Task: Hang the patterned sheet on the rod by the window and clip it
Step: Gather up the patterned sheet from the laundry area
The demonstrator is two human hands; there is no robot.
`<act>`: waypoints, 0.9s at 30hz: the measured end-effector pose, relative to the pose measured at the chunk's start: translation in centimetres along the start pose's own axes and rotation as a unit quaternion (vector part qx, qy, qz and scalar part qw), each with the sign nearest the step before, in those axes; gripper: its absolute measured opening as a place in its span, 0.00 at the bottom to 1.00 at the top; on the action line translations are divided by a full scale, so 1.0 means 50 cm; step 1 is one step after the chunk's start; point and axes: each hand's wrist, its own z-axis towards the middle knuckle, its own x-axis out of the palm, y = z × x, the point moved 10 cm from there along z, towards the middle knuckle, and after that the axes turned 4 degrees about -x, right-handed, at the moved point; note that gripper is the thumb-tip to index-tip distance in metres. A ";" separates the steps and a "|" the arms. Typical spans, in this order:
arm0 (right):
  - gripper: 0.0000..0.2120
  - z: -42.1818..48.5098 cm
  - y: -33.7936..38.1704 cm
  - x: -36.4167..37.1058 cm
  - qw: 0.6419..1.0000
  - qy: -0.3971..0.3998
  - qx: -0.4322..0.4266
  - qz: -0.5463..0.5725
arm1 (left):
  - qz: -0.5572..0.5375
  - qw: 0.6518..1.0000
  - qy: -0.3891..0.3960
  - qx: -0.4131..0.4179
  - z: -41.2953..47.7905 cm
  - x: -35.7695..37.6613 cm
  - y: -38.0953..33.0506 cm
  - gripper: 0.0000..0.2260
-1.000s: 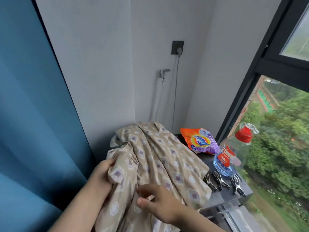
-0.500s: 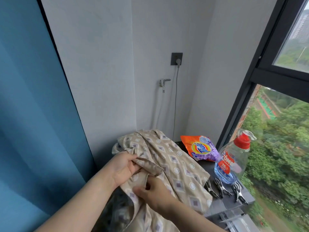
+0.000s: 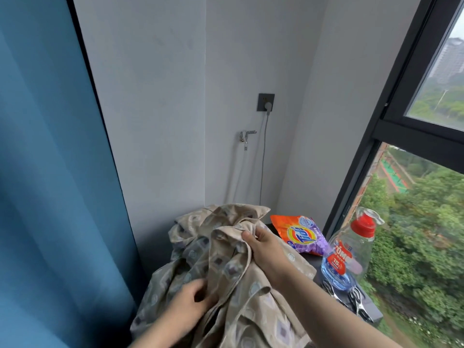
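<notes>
The beige patterned sheet [image 3: 226, 267] lies bunched on a dark surface in the corner by the window. My right hand [image 3: 266, 249] grips a raised fold of it near the top of the pile. My left hand [image 3: 190, 302] holds a lower part of the cloth at the front, fingers curled into the fabric. Metal clips [image 3: 351, 300] lie on the surface to the right, partly hidden behind my right forearm. No rod shows in this view.
An orange detergent bag [image 3: 298, 234] and a clear bottle with a red cap [image 3: 351, 249] stand right of the sheet. A blue curtain [image 3: 50, 197] fills the left. A tap [image 3: 246, 136] and a wall socket [image 3: 265, 102] sit on the back wall. A dark window frame [image 3: 391, 136] runs along the right.
My right hand has risen and moved back, lifting a fold of the sheet. My left hand has dropped lower to the front of the pile. The view has tilted upward.
</notes>
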 end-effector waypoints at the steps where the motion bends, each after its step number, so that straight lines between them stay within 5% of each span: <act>1: 0.09 0.005 0.002 -0.009 1.000 -0.011 0.000 -0.015 | 0.021 0.999 -0.027 0.023 0.007 0.001 -0.010 0.18; 5: 0.10 0.018 -0.011 -0.033 0.999 -0.037 0.026 -0.025 | 0.036 0.986 -0.166 -0.004 0.016 -0.043 -0.025 0.13; 8: 0.10 0.018 -0.039 -0.044 0.995 -0.038 0.080 0.046 | -0.183 0.944 -0.268 -0.062 0.029 -0.133 0.000 0.10; 13: 0.08 -0.002 -0.043 -0.063 0.991 0.037 0.109 0.072 | -0.368 0.884 -0.287 -0.020 0.071 -0.276 -0.101 0.11; 16: 0.13 0.013 -0.005 -0.126 0.991 0.022 0.050 -0.123 | -0.424 0.861 -0.279 0.045 0.082 -0.357 -0.195 0.11; 20: 0.11 0.040 0.069 -0.216 0.918 -0.077 -0.036 -0.386 | -0.472 0.845 -0.239 0.077 0.108 -0.411 -0.265 0.08; 22: 0.10 0.028 0.070 -0.171 0.866 -0.014 -0.066 -0.495 | -0.478 0.862 -0.150 0.079 0.127 -0.359 -0.305 0.08; 25: 0.30 -0.058 0.030 -0.039 0.795 0.136 -0.166 -0.568 | -0.408 0.901 -0.128 0.066 0.143 -0.285 -0.319 0.12; 27: 0.38 -0.123 -0.016 0.019 0.807 0.210 -0.156 -0.529 | -0.389 0.909 -0.138 0.066 0.150 -0.254 -0.316 0.16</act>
